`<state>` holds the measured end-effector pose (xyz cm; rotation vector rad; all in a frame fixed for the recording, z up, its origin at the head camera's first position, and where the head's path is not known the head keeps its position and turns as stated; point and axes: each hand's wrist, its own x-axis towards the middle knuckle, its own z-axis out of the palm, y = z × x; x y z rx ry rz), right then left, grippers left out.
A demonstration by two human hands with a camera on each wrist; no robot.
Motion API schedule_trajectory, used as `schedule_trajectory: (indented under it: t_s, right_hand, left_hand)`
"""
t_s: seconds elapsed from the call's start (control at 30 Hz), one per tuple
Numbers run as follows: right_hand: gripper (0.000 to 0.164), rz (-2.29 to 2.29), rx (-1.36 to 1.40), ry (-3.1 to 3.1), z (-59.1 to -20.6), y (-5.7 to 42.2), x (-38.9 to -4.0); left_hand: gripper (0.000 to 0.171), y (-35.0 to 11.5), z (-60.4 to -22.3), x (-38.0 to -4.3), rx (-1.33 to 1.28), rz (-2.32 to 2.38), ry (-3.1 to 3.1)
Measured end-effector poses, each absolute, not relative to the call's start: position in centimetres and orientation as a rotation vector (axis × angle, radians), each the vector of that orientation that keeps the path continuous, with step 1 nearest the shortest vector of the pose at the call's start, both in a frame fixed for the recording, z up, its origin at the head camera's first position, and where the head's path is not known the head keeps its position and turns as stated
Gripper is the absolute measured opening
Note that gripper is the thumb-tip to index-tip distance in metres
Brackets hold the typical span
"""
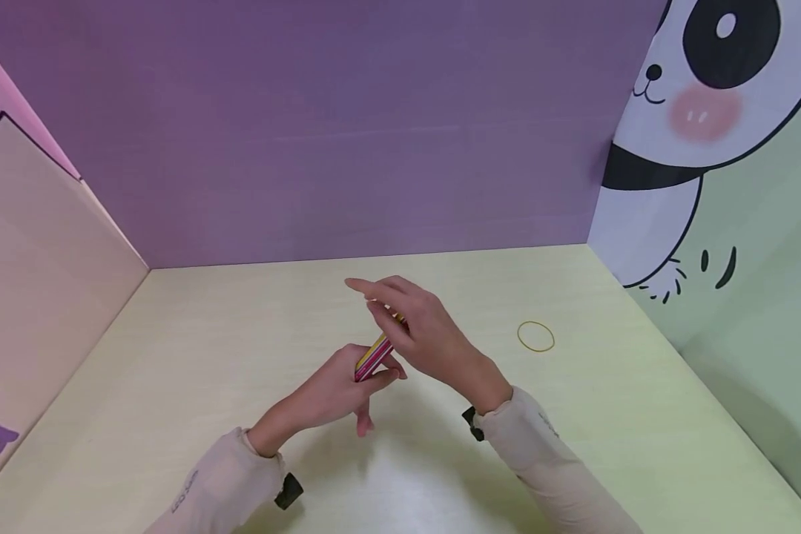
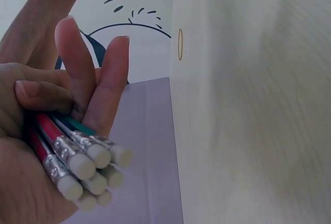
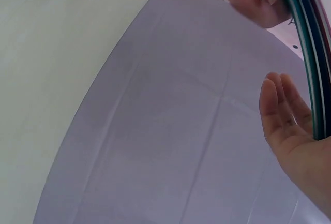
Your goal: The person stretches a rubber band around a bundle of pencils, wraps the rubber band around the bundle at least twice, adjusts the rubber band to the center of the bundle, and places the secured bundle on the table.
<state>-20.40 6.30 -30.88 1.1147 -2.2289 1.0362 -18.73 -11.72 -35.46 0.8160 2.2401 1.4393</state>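
Left hand: grip curled round pencils, bundle slanted above tabletop, white erasers protruding beside palm. Right hand: grip spread, fingers mostly straight, palm at bundle's opposite end. Yellow band flat on tabletop, right of hands, apart from both

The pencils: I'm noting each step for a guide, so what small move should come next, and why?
Probably move the right hand from the pencils to the yellow band: the left hand grips them, the right hand's fingers look extended rather than wrapped round them, and the band lies apart on the table, on the right hand's side.
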Motion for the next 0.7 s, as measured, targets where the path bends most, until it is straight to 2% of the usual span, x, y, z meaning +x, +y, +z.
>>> schedule_trajectory:
  t_s: [0.2, 0.33, 0.47, 0.57, 0.7]
  right_hand:
    - [0.020, 1.104, 1.097, -2.268, -30.9, 6.2, -20.2]
    - [0.016, 1.045, 0.996, -2.445, -30.5, 6.5, -19.9]
    - [0.033, 0.792, 0.867, -2.671, -29.8, 7.2, -19.7]
    - [0.048, 0.704, 0.870, -2.735, -29.6, 7.8, -19.8]
    - [0.053, 0.719, 0.970, -2.651, -29.8, 7.9, -19.9]
  left_hand:
    - [0.015, -11.9, -35.1, -18.5, 0.807, 1.436, 2.219]
    - [0.015, -12.1, -34.9, -18.3, 0.784, 1.419, 2.236]
    - [0.019, -12.1, -34.9, -18.2, 0.800, 1.387, 2.257]
    - [0.022, -12.1, -34.9, -18.2, 0.830, 1.357, 2.276]
    - [0.024, -12.2, -35.0, -18.4, 0.850, 1.321, 2.307]
